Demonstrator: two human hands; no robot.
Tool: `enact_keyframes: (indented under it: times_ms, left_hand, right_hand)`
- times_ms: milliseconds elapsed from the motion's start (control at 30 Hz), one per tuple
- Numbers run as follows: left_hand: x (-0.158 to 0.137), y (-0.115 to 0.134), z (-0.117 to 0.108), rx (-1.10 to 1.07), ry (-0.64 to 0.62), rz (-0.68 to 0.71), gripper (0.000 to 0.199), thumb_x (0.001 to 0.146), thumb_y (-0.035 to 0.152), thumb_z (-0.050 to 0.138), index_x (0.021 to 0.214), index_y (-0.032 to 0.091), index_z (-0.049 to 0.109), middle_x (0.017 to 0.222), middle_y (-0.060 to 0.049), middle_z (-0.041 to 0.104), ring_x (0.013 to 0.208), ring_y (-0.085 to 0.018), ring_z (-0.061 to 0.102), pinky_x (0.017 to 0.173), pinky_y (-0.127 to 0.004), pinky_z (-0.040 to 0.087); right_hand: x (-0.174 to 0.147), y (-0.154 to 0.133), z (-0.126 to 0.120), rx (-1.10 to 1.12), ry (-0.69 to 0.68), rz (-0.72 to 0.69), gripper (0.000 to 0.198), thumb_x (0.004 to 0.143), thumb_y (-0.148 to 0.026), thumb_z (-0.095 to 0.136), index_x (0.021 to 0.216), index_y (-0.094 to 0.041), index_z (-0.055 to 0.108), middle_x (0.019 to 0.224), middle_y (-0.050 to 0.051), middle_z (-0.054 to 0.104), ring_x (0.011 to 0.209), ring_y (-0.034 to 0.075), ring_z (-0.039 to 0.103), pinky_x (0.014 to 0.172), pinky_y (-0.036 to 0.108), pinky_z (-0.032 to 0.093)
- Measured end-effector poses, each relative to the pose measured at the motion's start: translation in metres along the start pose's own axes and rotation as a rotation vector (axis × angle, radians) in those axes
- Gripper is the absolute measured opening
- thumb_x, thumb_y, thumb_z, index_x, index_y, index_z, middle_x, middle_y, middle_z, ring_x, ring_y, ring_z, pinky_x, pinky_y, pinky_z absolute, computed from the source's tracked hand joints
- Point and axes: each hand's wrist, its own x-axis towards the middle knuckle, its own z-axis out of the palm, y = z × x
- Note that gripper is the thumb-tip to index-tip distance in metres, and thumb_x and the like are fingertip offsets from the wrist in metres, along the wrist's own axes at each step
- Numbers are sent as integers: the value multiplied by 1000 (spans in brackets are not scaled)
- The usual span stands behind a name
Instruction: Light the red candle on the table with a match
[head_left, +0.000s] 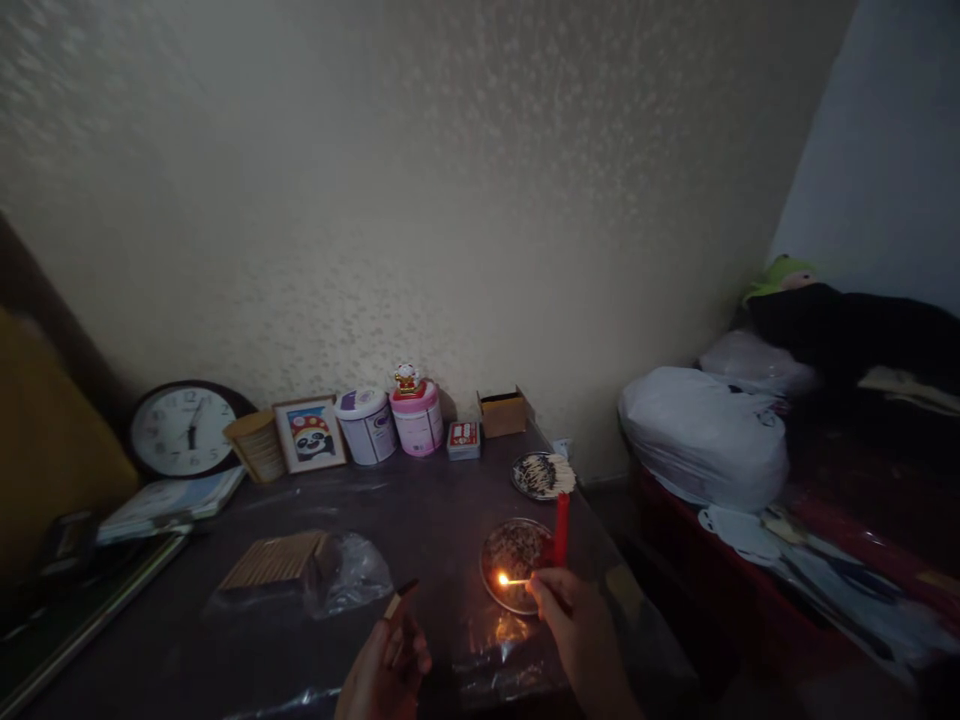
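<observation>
Wooden lit match [514,580] pinched in right hand [574,620] fingers; left hand [386,670] grips matchbox [400,597].

We are counting two hands: the left hand [386,668] and the right hand [577,625]. We are seeing one burning match [514,580], one matchbox [400,597], one red candle [561,529] and two dishes, the near dish [499,570] and the far dish [525,487]. Along the wall we are counting one clock [182,429], one panda picture [310,433], two tubs, white [365,426] and pink [417,417], one red tin [463,439] and one cardboard box [502,412].
</observation>
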Motion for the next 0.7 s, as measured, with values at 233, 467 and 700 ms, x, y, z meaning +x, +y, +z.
enact_keyframes:
  times_ms: [233, 467, 700]
  left_hand:
    - [-7, 11, 8, 40, -45, -19, 22, 62, 28, 76, 81, 19, 75, 64, -4, 67, 59, -19, 60, 52, -32, 48]
    - [-18, 16, 19, 47, 1, -14, 13, 64, 27, 77, 75, 20, 74, 64, -4, 69, 60, -18, 62, 54, -31, 49]
    - [-20, 15, 20, 69, 49, 42, 9, 68, 32, 74, 70, 23, 73, 64, -5, 69, 60, -19, 62, 53, -32, 50]
  right_hand:
    - [9, 8, 9, -42, 42, -29, 22, 77, -38, 60, 75, -19, 71, 75, 6, 75, 74, 25, 69, 69, 31, 51]
    - [13, 13, 17, -76, 44, -27, 25, 78, -40, 57, 74, -19, 69, 73, 6, 74, 72, 24, 68, 68, 31, 50]
    - [15, 14, 19, -104, 42, -10, 24, 80, -38, 55, 72, -19, 68, 71, 6, 73, 71, 24, 68, 68, 31, 50]
